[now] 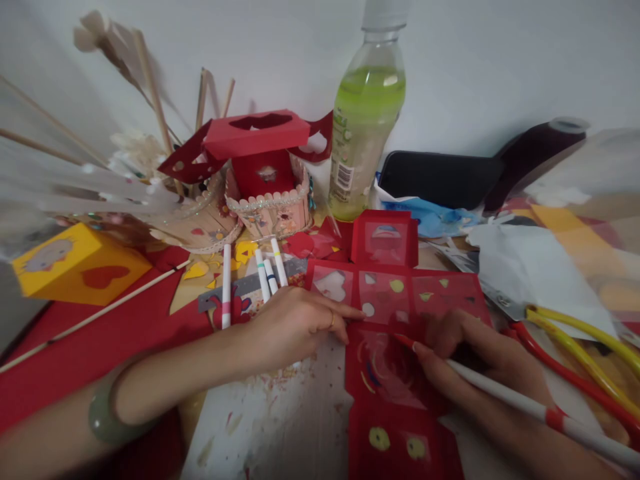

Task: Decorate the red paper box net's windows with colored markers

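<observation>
A red paper cutout [385,293], shaped like an unfolded box, lies flat with clear film over its openings and small coloured shapes on it. My left hand [305,320] rests at its left side, index finger stretched onto the film. Between the fingers of my right hand [480,360] is a white marker [505,393] with a red tip, which meets the lower middle panel near curved red, blue and yellow strokes. Several white pens [270,273] lie beyond my left hand.
Behind stand a bottle of green drink [367,127], a stick basket [270,210] and a black phone [440,177]. A yellow box [80,263] sits at left. Scissors with yellow handles [575,333] lie at right beside red handles [560,360]. Paper scraps surround the cutout.
</observation>
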`<state>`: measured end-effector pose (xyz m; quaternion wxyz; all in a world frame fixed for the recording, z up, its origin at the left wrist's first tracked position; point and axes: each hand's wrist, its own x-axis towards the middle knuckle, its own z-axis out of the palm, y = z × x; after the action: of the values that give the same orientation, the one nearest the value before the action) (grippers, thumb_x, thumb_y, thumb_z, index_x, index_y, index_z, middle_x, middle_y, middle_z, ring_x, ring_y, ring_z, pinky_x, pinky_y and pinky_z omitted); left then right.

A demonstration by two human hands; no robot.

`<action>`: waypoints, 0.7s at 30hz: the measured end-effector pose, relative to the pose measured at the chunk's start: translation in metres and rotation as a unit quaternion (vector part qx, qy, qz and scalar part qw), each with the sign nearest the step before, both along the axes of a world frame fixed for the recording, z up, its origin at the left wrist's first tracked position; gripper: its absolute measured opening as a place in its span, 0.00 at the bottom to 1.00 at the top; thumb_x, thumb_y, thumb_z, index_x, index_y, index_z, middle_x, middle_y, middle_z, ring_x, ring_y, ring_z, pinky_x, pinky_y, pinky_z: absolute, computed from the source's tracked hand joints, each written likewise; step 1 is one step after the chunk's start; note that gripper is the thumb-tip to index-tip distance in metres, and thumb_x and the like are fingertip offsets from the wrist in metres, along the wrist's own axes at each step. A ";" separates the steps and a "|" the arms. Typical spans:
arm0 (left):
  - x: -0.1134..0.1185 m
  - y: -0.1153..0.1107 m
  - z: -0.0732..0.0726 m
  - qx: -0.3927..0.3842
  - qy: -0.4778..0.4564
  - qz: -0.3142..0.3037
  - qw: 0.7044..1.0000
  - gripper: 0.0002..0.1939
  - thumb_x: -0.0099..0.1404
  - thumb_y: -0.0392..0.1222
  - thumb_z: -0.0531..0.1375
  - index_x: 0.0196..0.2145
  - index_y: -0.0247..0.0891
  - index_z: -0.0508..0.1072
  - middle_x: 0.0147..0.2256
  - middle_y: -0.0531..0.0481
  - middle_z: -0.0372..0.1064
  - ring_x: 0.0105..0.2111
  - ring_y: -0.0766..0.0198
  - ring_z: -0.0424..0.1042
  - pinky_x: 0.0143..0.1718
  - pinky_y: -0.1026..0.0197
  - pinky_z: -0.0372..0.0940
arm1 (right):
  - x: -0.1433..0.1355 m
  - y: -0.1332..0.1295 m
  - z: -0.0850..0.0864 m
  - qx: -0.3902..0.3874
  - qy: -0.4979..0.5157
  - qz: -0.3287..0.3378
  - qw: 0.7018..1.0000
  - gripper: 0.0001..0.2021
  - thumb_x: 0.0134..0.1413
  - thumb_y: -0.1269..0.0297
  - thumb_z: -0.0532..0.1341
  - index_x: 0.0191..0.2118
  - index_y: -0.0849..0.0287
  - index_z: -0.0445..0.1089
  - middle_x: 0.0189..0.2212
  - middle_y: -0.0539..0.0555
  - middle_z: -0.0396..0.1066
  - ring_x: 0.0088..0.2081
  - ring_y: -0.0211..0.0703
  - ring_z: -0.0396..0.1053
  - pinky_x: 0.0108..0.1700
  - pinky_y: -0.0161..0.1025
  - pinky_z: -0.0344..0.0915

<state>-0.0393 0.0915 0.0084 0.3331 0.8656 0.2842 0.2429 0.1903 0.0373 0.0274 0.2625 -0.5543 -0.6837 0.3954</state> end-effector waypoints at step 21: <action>0.000 0.000 -0.001 0.005 -0.008 -0.008 1.000 0.17 0.55 0.22 0.49 0.27 0.36 0.75 0.42 0.50 0.74 0.38 0.67 0.76 0.37 0.68 0.69 | 0.005 0.008 0.008 0.070 0.074 -0.118 0.988 0.12 0.50 0.62 0.60 0.21 0.53 0.58 0.19 0.46 0.61 0.20 0.37 0.58 0.19 0.33 0.56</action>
<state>-0.0393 0.0916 0.0076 0.3334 0.8676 0.2732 0.2481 0.1950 0.0448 0.0351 0.3956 -0.5808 -0.6180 0.3524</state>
